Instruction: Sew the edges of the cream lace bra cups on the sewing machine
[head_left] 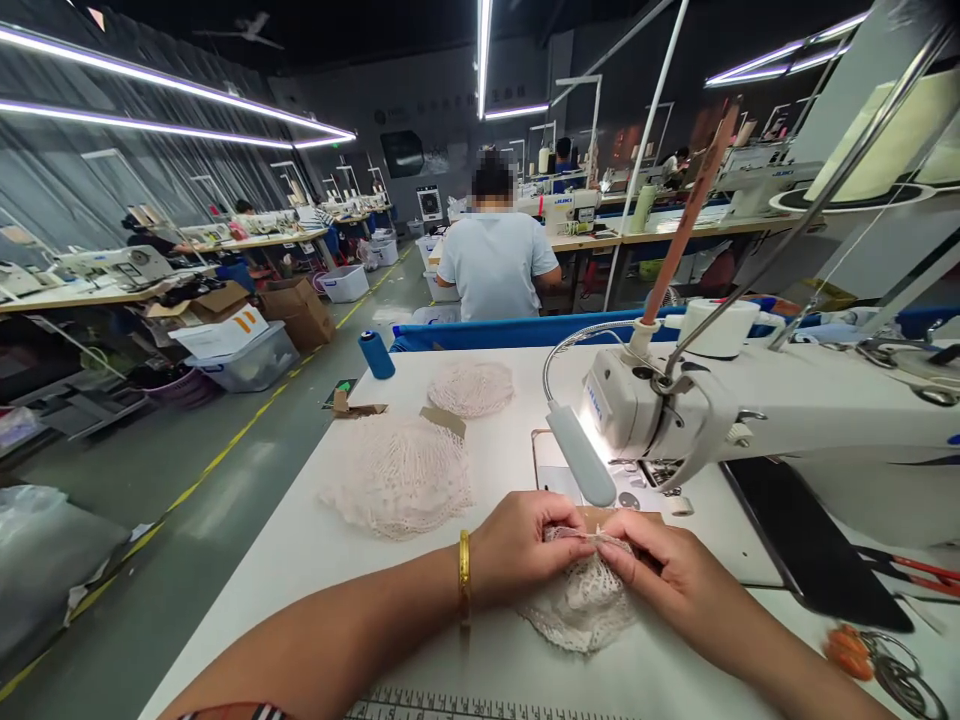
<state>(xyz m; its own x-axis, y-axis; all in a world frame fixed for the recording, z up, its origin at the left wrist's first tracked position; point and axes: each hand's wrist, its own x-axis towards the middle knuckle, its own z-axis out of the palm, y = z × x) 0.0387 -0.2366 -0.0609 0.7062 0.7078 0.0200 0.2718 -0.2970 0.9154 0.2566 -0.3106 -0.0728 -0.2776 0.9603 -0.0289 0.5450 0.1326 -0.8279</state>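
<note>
My left hand (pixel 525 545) and my right hand (pixel 664 570) pinch the top edge of a cream crocheted lace piece (pixel 581 605) that lies on the white table (pixel 300 560) in front of the sewing machine (pixel 750 410). Both hands are closed on the lace, fingertips almost touching. A gold bangle (pixel 464 575) sits on my left wrist. The machine's lamp (pixel 581 450) shines just beyond my fingers.
Two more lace pieces (pixel 401 475) (pixel 472 388) lie further back on the table, with brown card tags and a blue thread cone (pixel 376 353). Orange-handled scissors (pixel 851 650) rest at the right. A person in a light shirt (pixel 496 262) sits ahead. Boxes line the aisle at the left.
</note>
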